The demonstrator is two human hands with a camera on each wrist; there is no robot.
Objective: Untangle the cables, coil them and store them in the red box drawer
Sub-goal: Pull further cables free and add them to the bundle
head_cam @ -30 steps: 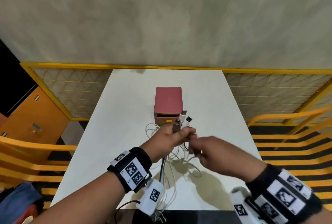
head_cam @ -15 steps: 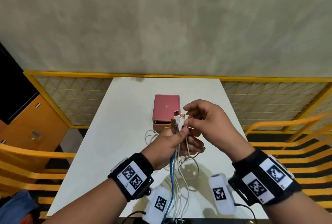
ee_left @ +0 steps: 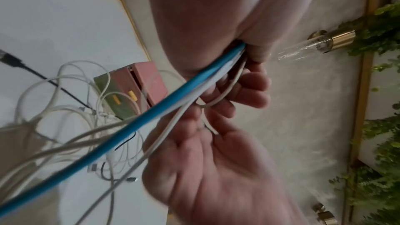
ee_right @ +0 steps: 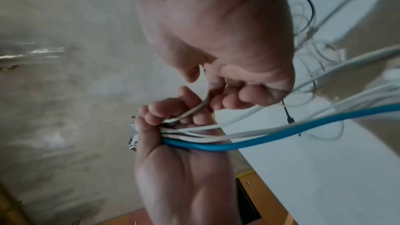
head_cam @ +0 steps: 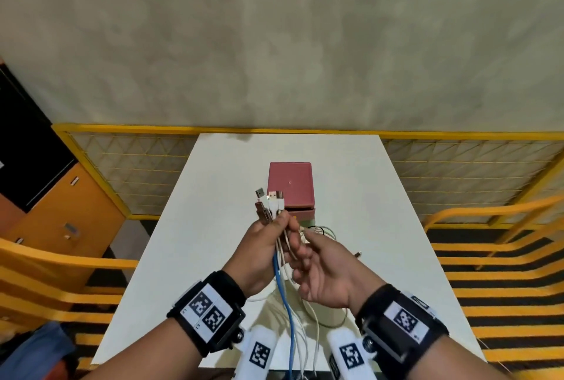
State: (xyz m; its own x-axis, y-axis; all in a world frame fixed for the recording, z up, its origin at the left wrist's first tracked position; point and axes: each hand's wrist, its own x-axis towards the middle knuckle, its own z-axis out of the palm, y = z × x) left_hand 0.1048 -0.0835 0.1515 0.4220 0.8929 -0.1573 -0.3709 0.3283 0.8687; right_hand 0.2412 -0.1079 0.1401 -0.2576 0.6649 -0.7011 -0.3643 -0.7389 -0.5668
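My left hand [head_cam: 285, 224] grips a bundle of cables upright above the table, with their USB plugs [head_cam: 271, 202] sticking out on top. A blue cable [head_cam: 285, 297] and several white ones hang down from that fist. Just below it, my right hand [head_cam: 302, 245] pinches one white cable [ee_right: 201, 103] between thumb and curled fingers. More white and black cable loops [head_cam: 323, 231] lie tangled on the table in front of the red box [head_cam: 290, 181]. Its drawer [head_cam: 302, 214] stands slightly out.
The white table [head_cam: 213, 196] runs back to a yellow mesh fence [head_cam: 131, 160]. Yellow rails flank both sides, and an orange cabinet [head_cam: 61, 211] stands at the left. A loose plug [head_cam: 357, 254] lies to the right of the hands.
My right hand has dropped from the plug ends to below my left fist and now pinches one white cable. The left hand still holds the bundle, a little higher.
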